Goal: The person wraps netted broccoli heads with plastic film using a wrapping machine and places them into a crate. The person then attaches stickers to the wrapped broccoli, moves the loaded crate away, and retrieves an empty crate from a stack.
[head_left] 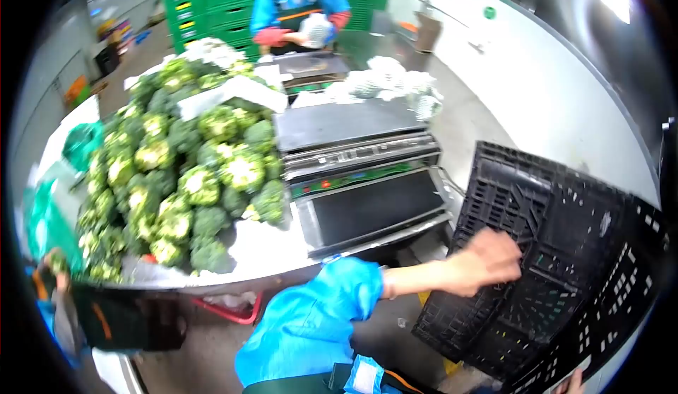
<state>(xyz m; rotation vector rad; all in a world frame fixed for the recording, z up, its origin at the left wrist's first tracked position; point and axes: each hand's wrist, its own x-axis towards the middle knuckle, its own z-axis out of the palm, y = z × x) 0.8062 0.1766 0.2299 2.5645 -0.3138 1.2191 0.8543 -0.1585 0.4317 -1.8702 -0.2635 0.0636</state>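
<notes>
A black plastic crate [544, 253] stands tilted at the right, its slatted inside facing me. My left hand [487, 261] is in front of the crate's inner side, curled into a fist and slightly blurred. Whether anything is in its fingers is hidden. At the bottom right edge, part of my right hand [573, 383] shows with its fingers on the crate's rim; the rest is out of view.
Broccoli heads [183, 175] are piled on the table at the left. Beside them sits a wrapping machine [374, 203]. Across the table a person [300, 12] holds a white netted item [317, 31]. Another person's hand [56, 261] is at the far left. Green crates [212, 5] are stacked behind.
</notes>
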